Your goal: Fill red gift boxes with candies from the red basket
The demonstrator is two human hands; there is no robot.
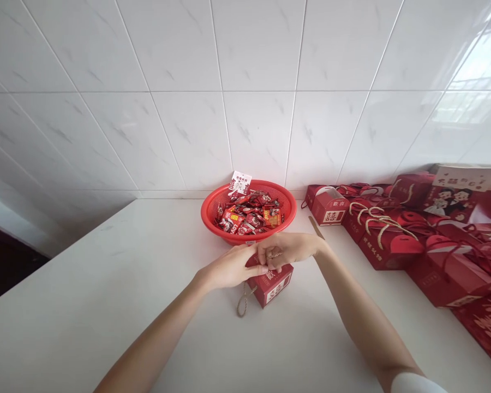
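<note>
A small red gift box [272,286] with white and gold print rests on the counter in front of me, set at an angle. My left hand [231,267] holds it from the left, thumb across its top and fingers on the far side. My right hand [290,250] is bent over the top of the box with curled fingers, pinching what looks like a piece of its tan rope handle [242,305]. A loop of that rope hangs out on the left side and lies on the counter. My hands cover most of the box's top.
Right behind the box stands a red plastic basket [208,219] heaped with red-wrapped sweets [251,213], a white printed card [239,184] at its back. Several red gift boxes [387,240] with rope handles crowd the right side. A tiled wall [257,131] closes off the back.
</note>
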